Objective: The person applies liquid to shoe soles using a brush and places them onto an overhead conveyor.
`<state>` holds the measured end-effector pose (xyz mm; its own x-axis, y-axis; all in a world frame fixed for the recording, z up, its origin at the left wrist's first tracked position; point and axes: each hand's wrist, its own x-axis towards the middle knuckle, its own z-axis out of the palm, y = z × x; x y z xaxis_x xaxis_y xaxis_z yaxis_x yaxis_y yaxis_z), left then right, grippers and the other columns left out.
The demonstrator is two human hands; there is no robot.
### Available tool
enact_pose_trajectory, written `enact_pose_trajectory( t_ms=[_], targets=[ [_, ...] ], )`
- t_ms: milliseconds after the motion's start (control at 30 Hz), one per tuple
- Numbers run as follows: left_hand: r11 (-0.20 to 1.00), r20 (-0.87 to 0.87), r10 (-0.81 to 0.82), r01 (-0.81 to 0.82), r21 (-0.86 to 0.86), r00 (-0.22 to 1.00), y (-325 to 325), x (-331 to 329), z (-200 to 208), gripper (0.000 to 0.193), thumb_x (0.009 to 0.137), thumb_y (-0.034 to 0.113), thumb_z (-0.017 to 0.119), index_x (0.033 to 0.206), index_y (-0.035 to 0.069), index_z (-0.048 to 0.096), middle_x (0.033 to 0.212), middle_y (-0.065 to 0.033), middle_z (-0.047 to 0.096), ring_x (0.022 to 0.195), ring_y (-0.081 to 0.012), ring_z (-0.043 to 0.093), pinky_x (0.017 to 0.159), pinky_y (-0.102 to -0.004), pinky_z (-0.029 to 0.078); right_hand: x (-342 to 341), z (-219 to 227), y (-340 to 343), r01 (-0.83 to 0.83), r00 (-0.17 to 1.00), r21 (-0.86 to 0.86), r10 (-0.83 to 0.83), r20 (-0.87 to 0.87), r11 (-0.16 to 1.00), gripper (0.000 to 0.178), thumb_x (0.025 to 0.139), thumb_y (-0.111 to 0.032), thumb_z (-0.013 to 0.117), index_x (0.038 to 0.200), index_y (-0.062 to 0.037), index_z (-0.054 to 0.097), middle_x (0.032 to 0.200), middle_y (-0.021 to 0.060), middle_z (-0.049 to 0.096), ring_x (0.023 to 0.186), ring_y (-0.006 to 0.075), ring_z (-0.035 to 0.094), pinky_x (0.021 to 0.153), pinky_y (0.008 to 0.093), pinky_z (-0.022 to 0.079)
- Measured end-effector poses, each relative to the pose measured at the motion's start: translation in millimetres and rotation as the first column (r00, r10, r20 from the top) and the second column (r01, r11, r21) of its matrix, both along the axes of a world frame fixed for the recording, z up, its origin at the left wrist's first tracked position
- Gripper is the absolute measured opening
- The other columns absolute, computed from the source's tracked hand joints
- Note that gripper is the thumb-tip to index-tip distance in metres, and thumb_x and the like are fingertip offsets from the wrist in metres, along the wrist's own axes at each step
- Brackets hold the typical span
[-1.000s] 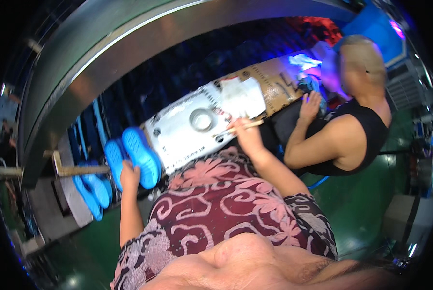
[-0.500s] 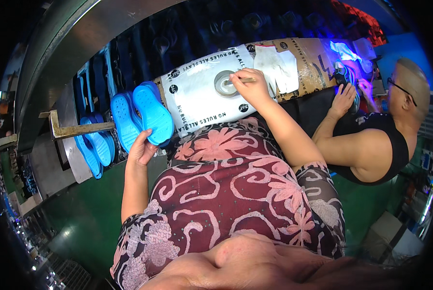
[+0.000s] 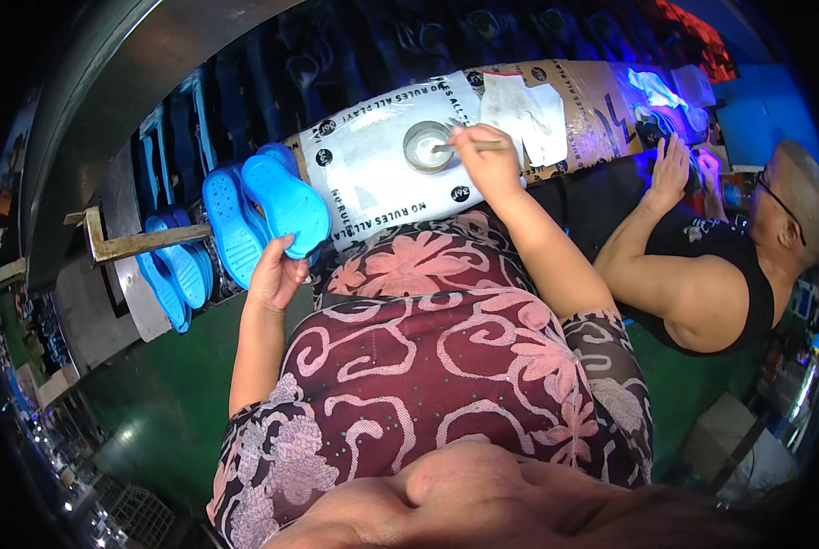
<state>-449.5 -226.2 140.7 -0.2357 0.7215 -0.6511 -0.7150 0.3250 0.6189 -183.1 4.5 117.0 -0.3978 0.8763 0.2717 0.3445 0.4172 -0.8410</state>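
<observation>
At the left of the work surface, my left hand (image 3: 279, 273) pinches the near end of a bright blue shoe sole (image 3: 286, 206), with the thumb on its top face. More blue soles (image 3: 229, 222) lie directly beside it. My right hand (image 3: 490, 166) is closed around the thin handle of a brush (image 3: 492, 145). The brush's tip end reaches into a round container (image 3: 412, 163) of whitish liquid, which stands on a white printed plastic sheet (image 3: 364, 174). My fingers hide part of the brush handle.
A metal bar (image 3: 149, 245) juts out at the left, near another stack of blue soles (image 3: 185, 261). Right of the container lie white sheets (image 3: 542, 119) on plastic-wrapped cardboard (image 3: 597, 101). A co-worker (image 3: 702, 284) works close by at the right under bluish light.
My right hand has shifted slightly right relative to the container, its brush still in the liquid. My left hand keeps its hold on the sole. The co-worker's near hand has risen and the head moved right.
</observation>
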Motion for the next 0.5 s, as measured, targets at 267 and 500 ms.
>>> enact_pose_trajectory(
  t_ms=[267,500],
  targets=[
    [0.98,-0.751,0.018,0.138,0.145,0.66,30.4,45.2,36.4,0.039,0.086,0.01,0.055,0.119,-0.002,0.038,0.096,-0.0116,0.059,0.075,-0.0157,0.06,0.06,-0.0256,0.051,16.0,23.5,-7.7,-0.052,0.825,-0.463,-0.223,-0.519,0.885,0.036,0.093,-0.025,0.047,0.077,0.0041,0.061,0.066,0.0061,0.057,0.061,0.0119,0.05,0.06,0.0243,0.041],
    [0.947,-0.873,0.12,0.209,0.243,0.472,59.3,61.3,39.1,0.034,0.08,0.011,0.06,0.108,-0.006,0.048,0.092,-0.0131,0.062,0.083,-0.0172,0.059,0.076,-0.0296,0.047,11.4,77.0,-55.8,-0.192,0.854,-0.337,-0.012,-0.52,0.922,0.034,0.092,-0.026,0.048,0.077,0.0011,0.062,0.072,0.0051,0.06,0.064,0.0105,0.052,0.061,0.0241,0.042]
  ],
)
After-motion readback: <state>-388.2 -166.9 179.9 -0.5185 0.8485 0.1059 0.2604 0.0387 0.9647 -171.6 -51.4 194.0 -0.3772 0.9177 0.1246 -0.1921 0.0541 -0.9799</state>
